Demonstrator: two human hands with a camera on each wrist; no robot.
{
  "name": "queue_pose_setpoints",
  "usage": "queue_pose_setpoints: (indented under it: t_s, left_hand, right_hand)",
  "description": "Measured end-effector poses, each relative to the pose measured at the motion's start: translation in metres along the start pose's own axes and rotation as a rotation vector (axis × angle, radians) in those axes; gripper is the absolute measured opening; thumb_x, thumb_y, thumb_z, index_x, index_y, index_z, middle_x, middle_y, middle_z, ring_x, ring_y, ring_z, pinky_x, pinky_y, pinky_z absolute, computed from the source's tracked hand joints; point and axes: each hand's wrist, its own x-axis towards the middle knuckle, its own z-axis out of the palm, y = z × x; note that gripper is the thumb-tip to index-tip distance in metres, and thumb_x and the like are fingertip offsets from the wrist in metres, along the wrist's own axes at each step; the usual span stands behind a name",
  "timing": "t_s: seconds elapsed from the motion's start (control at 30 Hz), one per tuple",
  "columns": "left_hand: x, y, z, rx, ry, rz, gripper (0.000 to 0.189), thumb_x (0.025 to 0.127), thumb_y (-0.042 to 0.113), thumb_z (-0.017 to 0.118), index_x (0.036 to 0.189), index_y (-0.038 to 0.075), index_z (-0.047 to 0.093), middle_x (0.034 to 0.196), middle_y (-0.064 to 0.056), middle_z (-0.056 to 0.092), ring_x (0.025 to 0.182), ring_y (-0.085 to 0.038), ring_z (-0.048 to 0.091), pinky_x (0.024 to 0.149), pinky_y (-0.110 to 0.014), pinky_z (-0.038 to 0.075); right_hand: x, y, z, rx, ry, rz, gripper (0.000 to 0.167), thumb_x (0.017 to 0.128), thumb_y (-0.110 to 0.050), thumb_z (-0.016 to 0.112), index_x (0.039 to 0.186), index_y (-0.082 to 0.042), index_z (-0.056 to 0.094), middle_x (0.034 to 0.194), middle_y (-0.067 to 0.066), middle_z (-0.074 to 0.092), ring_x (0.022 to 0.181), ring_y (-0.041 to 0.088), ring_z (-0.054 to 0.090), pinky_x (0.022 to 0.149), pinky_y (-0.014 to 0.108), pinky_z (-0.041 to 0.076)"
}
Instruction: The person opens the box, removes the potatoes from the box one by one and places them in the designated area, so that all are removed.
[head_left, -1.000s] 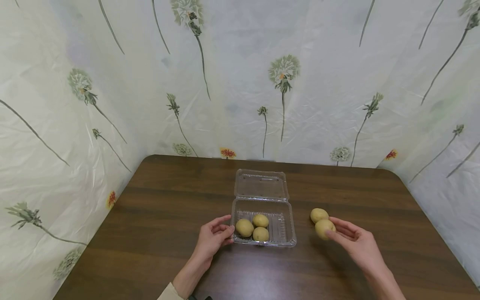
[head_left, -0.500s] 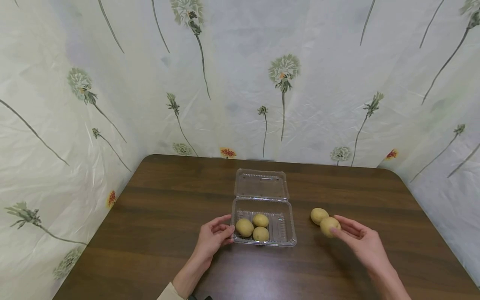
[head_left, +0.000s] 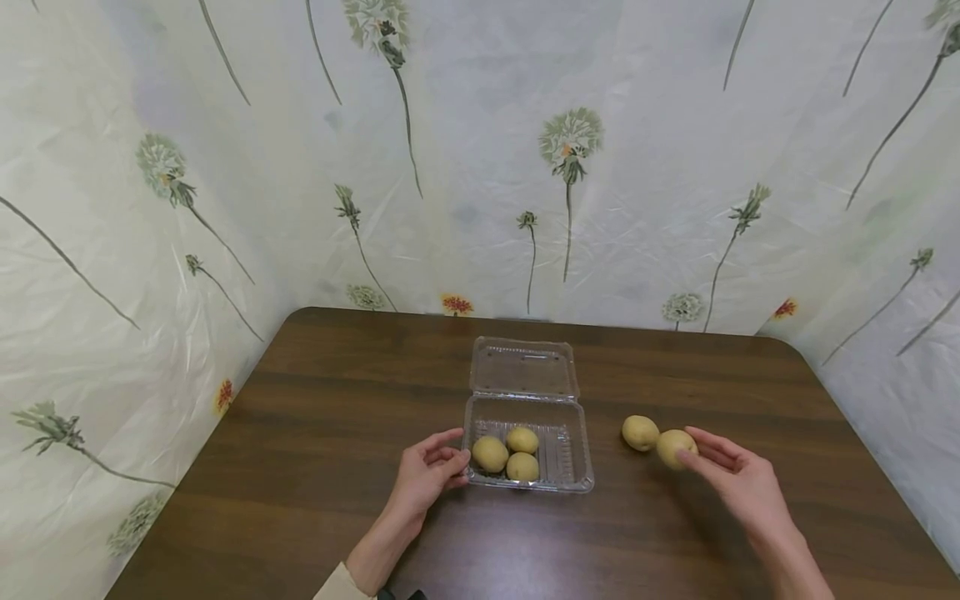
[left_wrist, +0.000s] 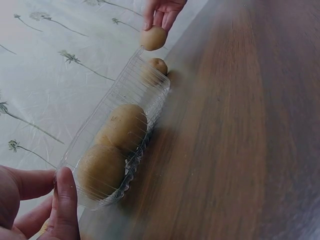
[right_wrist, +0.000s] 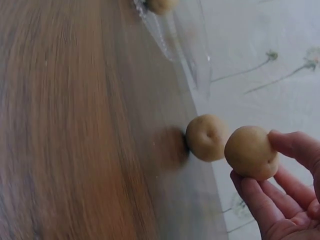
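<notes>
Potato point(head_left: 677, 449) in grip, the right hand point(head_left: 742, 492) lies at about four o'clock of it, thumb on one side and fingertips on the other; the left wrist view shows this potato raised off the table. A loose potato point(head_left: 641, 433) rests on the brown wooden table point(head_left: 330, 392), near the held one and at roughly nine o'clock of it, the left wrist view showing a small gap between the two. Well over toward nine o'clock from both stands a clear plastic container point(head_left: 562, 457), its hinged lid point(head_left: 522, 367) laid back flat at twelve. Three potatoes sit in the container's tray, close together in its nine-o'clock half: a larger one point(head_left: 490, 455) at nine within the trio, another point(head_left: 522, 440) at one, the third point(head_left: 522, 467) at five. At the tray's eight o'clock, the left hand point(head_left: 426, 473) pinches the rim between thumb and finger, the other fingers loosely bent; the left wrist view shows the thumb pressed on the clear edge. A cream sleeve point(head_left: 340, 585) shows at seven o'clock of the left hand. Beyond the table, from ten round to two o'clock, hangs a pale sheet point(head_left: 465, 150) printed with dandelions and small red flowers.
</notes>
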Motion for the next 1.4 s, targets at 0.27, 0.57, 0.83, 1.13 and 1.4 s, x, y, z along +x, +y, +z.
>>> queue_pose_setpoints:
  t_s: [0.27,0.57,0.83,1.13,1.4]
  left_hand:
    - [0.000,0.000,-0.001,0.018,-0.002,-0.005,0.043,0.090,0.006,0.072,0.130,-0.003,0.058,0.086,-0.007,0.063,0.074,-0.014,0.062,0.070,-0.029,0.060]
    - [0.000,0.000,-0.002,0.012,-0.002,-0.014,0.044,0.089,0.006,0.072,0.130,-0.003,0.058,0.086,-0.007,0.063,0.074,-0.014,0.062,0.070,-0.029,0.060]
    - [0.000,0.001,-0.001,-0.002,-0.003,-0.008,0.044,0.089,0.004,0.071,0.130,-0.004,0.058,0.085,-0.007,0.062,0.073,-0.013,0.062,0.069,-0.029,0.060]
    - [-0.002,0.002,0.000,-0.005,-0.005,-0.002,0.045,0.090,0.004,0.071,0.131,-0.005,0.056,0.086,-0.007,0.062,0.073,-0.013,0.061,0.068,-0.028,0.059]
    - [0.000,0.000,-0.001,-0.005,-0.004,0.001,0.044,0.089,0.004,0.071,0.130,-0.005,0.057,0.085,-0.007,0.062,0.073,-0.013,0.062,0.068,-0.028,0.060]
  right_hand:
    - [0.008,0.006,-0.009,-0.027,-0.006,0.020,0.066,0.090,-0.048,0.068,0.143,-0.013,0.051,0.122,-0.013,0.063,0.100,-0.015,0.050,0.080,0.016,0.045]
    - [0.017,0.011,-0.012,-0.031,-0.004,0.039,0.068,0.089,-0.050,0.068,0.143,-0.013,0.051,0.120,-0.015,0.063,0.098,-0.016,0.049,0.075,0.012,0.043]
    - [0.023,0.015,-0.013,-0.039,-0.018,0.072,0.074,0.087,-0.053,0.068,0.145,-0.012,0.048,0.130,-0.005,0.060,0.105,-0.010,0.048,0.093,0.031,0.045]
    - [0.027,0.022,-0.012,-0.045,-0.038,0.074,0.076,0.088,-0.055,0.066,0.147,-0.011,0.045,0.141,0.014,0.050,0.131,0.028,0.041,0.100,0.051,0.040]
    - [0.034,0.024,-0.010,-0.093,-0.020,0.030,0.075,0.089,-0.053,0.066,0.144,-0.007,0.048,0.137,0.015,0.053,0.099,-0.016,0.046,0.075,0.010,0.043]
